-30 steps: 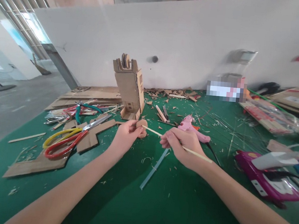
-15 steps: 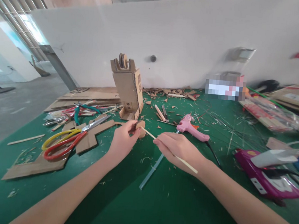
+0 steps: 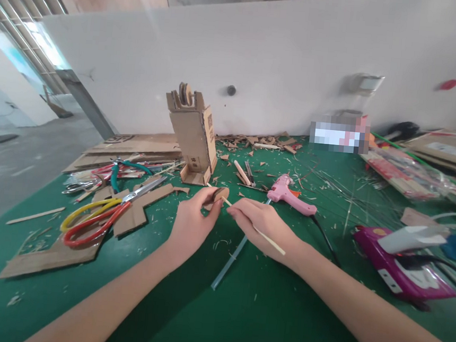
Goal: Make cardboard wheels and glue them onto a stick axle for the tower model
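Observation:
Pinched between the thumb and fingers of my left hand (image 3: 195, 219) is a small cardboard disc (image 3: 221, 193). My right hand (image 3: 265, 225) is closed around a thin wooden stick (image 3: 273, 242), whose back end sticks out over the wrist. The stick's front part runs into the disc, and a pale tip shows just beyond it. Behind my left hand stands an upright cardboard tower (image 3: 190, 141) with layered cardboard wheels (image 3: 185, 94) at its top. A pink glue gun (image 3: 292, 195) lies past my right hand, its clear glue stick (image 3: 228, 264) pointing towards me.
Red-and-yellow-handled scissors (image 3: 100, 218) rest on cut cardboard (image 3: 51, 254) at left, near teal-handled pliers (image 3: 116, 174). A purple power strip (image 3: 399, 266) with plugs and cables sits at right. Cardboard scraps (image 3: 270, 143) litter the green table along the white wall (image 3: 278, 58).
My right hand has moved left, closer to the disc, and the stick has gone further through it. The disc has turned slightly in my left hand.

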Tool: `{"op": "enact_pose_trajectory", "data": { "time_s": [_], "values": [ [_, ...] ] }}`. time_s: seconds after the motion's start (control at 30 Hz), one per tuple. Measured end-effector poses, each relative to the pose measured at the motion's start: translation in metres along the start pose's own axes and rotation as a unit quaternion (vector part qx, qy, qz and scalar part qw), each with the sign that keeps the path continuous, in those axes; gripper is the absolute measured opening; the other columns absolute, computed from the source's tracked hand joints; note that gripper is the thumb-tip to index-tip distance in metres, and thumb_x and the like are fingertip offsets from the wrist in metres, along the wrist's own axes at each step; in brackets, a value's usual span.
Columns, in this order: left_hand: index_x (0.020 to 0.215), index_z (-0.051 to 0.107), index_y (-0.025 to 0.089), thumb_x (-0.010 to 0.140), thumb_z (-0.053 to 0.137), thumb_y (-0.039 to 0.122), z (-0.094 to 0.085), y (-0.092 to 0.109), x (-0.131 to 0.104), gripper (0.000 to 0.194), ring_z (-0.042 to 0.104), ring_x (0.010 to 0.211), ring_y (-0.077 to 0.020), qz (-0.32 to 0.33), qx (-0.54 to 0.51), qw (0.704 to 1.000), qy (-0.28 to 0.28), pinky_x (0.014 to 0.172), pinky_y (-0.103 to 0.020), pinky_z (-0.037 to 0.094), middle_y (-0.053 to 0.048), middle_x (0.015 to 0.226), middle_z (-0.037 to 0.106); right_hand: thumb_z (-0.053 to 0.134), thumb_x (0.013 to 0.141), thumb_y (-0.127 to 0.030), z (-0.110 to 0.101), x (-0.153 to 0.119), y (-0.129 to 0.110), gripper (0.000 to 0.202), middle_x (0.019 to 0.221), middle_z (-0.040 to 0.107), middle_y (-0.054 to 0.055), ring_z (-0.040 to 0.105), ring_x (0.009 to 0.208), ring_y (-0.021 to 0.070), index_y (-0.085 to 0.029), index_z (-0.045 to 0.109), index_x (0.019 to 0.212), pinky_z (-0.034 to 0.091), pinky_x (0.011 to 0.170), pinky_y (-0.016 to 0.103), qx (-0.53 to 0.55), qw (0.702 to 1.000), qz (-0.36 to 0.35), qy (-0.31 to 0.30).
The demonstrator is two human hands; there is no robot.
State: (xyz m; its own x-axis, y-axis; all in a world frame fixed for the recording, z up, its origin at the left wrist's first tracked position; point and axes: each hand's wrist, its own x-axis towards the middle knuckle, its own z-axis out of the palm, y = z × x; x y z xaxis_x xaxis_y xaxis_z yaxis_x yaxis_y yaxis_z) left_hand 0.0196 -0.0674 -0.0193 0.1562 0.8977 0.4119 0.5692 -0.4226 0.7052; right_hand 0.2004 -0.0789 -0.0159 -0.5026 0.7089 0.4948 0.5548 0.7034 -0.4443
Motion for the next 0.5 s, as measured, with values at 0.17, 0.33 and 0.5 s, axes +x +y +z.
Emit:
{"op": "enact_pose_trajectory", "data": {
  "time_s": [0.17, 0.33, 0.5],
  "values": [
    [0.106, 0.059, 0.022, 0.088, 0.055, 0.034, 0.001, -0.005, 0.003, 0.022, 0.067, 0.089, -0.02, 0.008, -0.026, 1.0, -0.004, 0.082, -0.031, 0.051, -0.004, 0.097, 0.07, 0.04, 0.097, -0.023, 0.002, 0.0, -0.001, 0.012, 0.087, 0.063, 0.004, 0.059, 0.074, 0.0163, -0.02, 0.052, 0.097, 0.043, 0.066, 0.027, 0.016, 1.0, 0.021, 0.009],
    [0.107, 0.056, 0.021, 0.088, 0.055, 0.032, 0.004, -0.012, 0.004, 0.022, 0.068, 0.092, -0.019, 0.017, -0.052, 0.999, 0.001, 0.082, -0.03, 0.052, -0.004, 0.102, 0.07, 0.043, 0.094, -0.022, 0.007, 0.0, 0.003, 0.004, 0.078, 0.059, 0.001, 0.056, 0.065, 0.0151, -0.021, 0.046, 0.091, 0.039, 0.059, 0.025, -0.002, 0.999, 0.022, 0.024],
    [0.105, 0.058, 0.022, 0.09, 0.053, 0.03, 0.004, -0.008, 0.001, 0.018, 0.068, 0.088, -0.0175, 0.04, -0.018, 0.999, 0.01, 0.077, -0.027, 0.052, -0.002, 0.098, 0.07, 0.042, 0.093, -0.017, 0.006, -0.002, 0.005, 0.007, 0.076, 0.056, 0.0, 0.053, 0.064, 0.0135, -0.022, 0.045, 0.089, 0.038, 0.06, 0.024, -0.003, 0.999, 0.001, 0.032]
  ]
}}
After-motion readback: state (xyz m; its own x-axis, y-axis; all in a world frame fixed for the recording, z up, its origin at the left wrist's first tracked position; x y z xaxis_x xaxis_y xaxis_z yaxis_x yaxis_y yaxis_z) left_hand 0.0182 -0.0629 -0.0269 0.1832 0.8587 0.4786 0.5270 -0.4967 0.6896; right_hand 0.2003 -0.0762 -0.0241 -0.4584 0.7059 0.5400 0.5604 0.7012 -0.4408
